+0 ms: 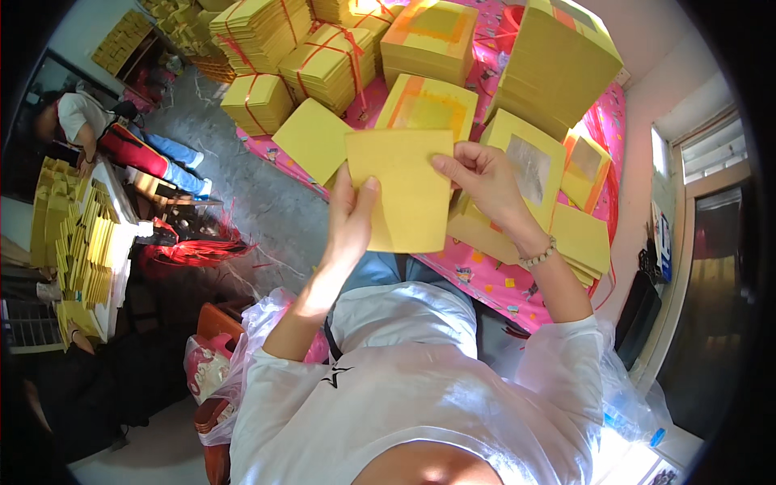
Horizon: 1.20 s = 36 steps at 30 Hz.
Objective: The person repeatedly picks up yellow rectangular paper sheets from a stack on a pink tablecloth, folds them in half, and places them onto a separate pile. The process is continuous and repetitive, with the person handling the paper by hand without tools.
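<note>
In front of my chest I hold up a yellow paper sheet [408,190]; whether it is one sheet or a thin stack I cannot tell. My left hand [352,214] grips its left edge, thumb on the front and fingers behind. At the upper right edge my right hand [489,178] pinches it between thumb and curled fingers; a beaded bracelet circles that wrist. Just beyond lie a loose yellow pile [314,141] and a yellow stack with an orange-framed top [428,105]. Right of my right hand is a yellow stack with a silvery square [529,166].
A pink patterned cloth [477,291] covers the table. Bundles tied with red ribbon [327,65] stand at the back, and a tall yellow stack [554,69] at the right. To the left, a person [105,129] bends over another table with yellow piles [85,242]. Plastic bags [259,339] hang beside me.
</note>
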Motion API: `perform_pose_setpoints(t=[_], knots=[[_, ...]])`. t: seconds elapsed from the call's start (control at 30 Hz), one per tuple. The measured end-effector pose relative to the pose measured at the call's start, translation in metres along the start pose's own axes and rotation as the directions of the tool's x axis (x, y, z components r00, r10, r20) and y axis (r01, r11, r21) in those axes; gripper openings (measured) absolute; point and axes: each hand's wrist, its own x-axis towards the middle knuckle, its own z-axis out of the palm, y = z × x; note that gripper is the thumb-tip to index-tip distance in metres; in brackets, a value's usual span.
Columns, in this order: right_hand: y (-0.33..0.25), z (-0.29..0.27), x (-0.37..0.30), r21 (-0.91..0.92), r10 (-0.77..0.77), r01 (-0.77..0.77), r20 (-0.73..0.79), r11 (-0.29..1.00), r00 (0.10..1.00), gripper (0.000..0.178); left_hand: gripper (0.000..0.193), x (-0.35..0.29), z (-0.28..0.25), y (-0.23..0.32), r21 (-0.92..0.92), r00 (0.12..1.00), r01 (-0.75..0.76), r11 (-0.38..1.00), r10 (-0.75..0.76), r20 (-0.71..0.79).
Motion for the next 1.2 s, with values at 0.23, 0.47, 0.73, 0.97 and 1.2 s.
perform_pose_setpoints(t=[0.23,0.47,0.73,0.97,1.2], knots=[[0.01,0.003,0.006,0.021,0.145,-0.146,0.047,0.989,0.988,0.024,0.034,-0.023,-0.011,-0.013,-0.036,0.997,0.075,0.997,-0.075,0.012],[0.013,0.022,-0.003,-0.045,0.249,-0.245,0.136,0.968,0.959,0.02,0.037,-0.036,-0.025,-0.029,-0.249,0.979,0.168,0.954,-0.191,-0.071],[0.017,0.031,-0.008,-0.146,0.266,-0.24,0.195,0.96,0.944,0.023,0.034,-0.032,-0.028,-0.028,-0.315,0.975,0.122,0.941,-0.173,-0.137],[0.027,0.024,-0.003,-0.135,0.107,-0.087,0.153,0.987,0.982,0.027,0.035,-0.01,-0.047,-0.032,-0.29,0.963,0.05,0.956,-0.123,-0.241],[0.017,-0.01,0.004,-0.107,0.096,-0.089,0.059,0.99,0.994,0.025,0.033,0.067,-0.119,-0.035,-0.182,0.953,0.021,0.983,-0.074,-0.294]])
